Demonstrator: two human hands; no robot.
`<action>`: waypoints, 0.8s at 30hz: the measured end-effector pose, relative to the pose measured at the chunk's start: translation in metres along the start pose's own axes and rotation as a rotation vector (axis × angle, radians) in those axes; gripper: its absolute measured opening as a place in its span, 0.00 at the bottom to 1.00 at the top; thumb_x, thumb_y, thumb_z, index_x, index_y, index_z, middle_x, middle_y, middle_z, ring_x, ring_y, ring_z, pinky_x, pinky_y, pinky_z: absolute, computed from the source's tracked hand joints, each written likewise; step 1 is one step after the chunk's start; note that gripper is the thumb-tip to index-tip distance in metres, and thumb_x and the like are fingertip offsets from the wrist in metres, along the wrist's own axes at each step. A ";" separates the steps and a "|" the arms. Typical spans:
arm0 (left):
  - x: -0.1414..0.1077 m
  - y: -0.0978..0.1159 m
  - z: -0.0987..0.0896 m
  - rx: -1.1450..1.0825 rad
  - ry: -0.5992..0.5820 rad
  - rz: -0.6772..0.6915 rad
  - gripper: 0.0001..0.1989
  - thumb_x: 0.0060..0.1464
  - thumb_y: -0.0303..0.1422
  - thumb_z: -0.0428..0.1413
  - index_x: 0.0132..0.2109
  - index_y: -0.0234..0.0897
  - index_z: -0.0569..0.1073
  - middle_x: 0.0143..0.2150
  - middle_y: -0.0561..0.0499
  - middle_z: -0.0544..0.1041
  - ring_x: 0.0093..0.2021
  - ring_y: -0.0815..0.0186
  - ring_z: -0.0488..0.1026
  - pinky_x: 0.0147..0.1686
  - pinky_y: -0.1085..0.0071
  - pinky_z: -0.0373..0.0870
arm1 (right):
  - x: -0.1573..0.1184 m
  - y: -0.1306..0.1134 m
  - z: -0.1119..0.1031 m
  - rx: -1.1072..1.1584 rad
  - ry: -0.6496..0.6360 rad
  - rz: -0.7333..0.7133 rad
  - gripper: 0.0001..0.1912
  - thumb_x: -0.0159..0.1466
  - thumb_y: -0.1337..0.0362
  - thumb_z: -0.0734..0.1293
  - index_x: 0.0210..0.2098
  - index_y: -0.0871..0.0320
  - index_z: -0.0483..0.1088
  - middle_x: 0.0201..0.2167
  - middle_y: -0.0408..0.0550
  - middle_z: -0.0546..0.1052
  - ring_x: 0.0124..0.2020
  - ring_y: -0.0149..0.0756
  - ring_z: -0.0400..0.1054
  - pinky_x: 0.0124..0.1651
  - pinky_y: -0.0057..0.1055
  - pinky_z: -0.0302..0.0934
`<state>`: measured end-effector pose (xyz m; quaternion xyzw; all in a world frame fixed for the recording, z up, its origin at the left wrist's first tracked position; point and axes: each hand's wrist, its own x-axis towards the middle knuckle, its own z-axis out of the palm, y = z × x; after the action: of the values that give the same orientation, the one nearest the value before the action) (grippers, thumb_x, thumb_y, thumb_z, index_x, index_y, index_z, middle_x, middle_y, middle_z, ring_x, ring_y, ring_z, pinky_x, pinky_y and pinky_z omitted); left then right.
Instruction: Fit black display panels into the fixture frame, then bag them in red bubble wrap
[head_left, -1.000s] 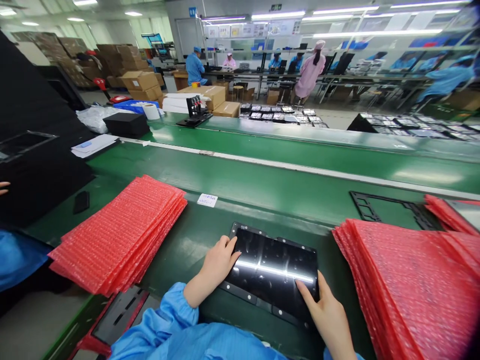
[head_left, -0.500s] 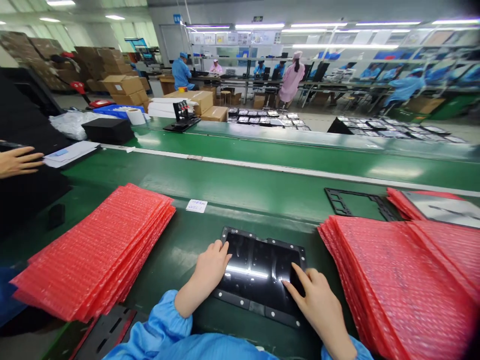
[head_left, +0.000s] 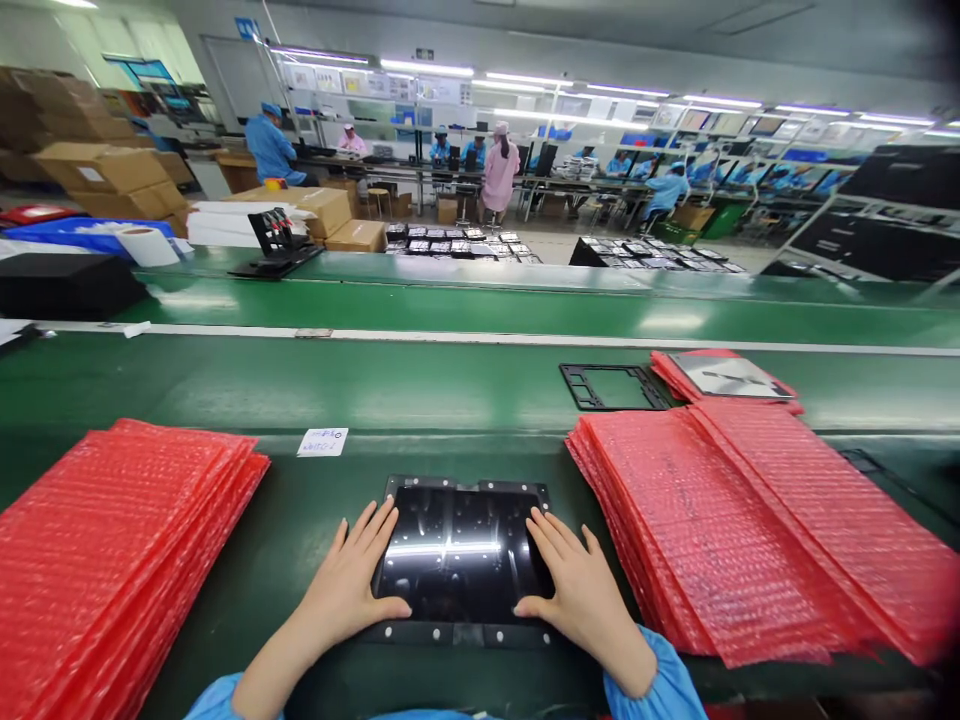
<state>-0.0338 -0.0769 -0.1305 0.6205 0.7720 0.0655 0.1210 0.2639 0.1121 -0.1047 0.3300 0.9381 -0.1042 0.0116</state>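
Note:
A glossy black display panel lies flat in a dark frame with pale round dots along its edges, on the green work surface. My left hand rests along the panel's left side, fingers stretched and apart, thumb near the lower left corner. On the opposite side my right hand lies with its fingers spread over the right edge and its thumb at the lower right corner. Both hands touch the panel from above, and neither is wrapped round it. Whether panel and frame are fixed together I cannot tell.
Piles of red bubble-wrap bags stand at left and right. Beyond the right pile lie a black open frame and a silvery plate. A white label lies ahead. Several people work at benches beyond the conveyor.
My left fingers have straightened and spread along the panel's side. My right hand has moved from over the panel's right part to its edge, fingers extended. The view has turned right.

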 end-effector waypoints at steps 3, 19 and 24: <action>0.000 -0.002 0.000 -0.004 -0.006 -0.024 0.52 0.46 0.56 0.56 0.70 0.44 0.41 0.72 0.43 0.44 0.70 0.47 0.44 0.63 0.43 0.47 | 0.000 -0.003 -0.001 -0.029 0.012 0.016 0.48 0.49 0.42 0.72 0.63 0.57 0.59 0.66 0.56 0.57 0.65 0.56 0.53 0.62 0.60 0.46; 0.001 0.034 0.027 -0.277 0.341 -0.241 0.33 0.62 0.47 0.43 0.69 0.39 0.49 0.71 0.41 0.49 0.69 0.54 0.48 0.65 0.46 0.48 | 0.084 -0.083 0.013 0.057 0.470 -0.177 0.11 0.67 0.63 0.60 0.46 0.57 0.69 0.40 0.53 0.71 0.45 0.45 0.67 0.56 0.50 0.59; 0.003 0.058 -0.009 -1.079 0.437 -0.309 0.26 0.61 0.46 0.46 0.60 0.38 0.68 0.66 0.44 0.63 0.67 0.56 0.56 0.66 0.56 0.50 | 0.078 -0.071 0.006 0.144 0.673 -0.220 0.14 0.68 0.66 0.57 0.53 0.55 0.62 0.44 0.52 0.69 0.48 0.42 0.66 0.61 0.56 0.53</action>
<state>0.0180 -0.0608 -0.1070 0.3245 0.7180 0.5557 0.2653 0.1586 0.1050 -0.1045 0.2430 0.9095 -0.0562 -0.3326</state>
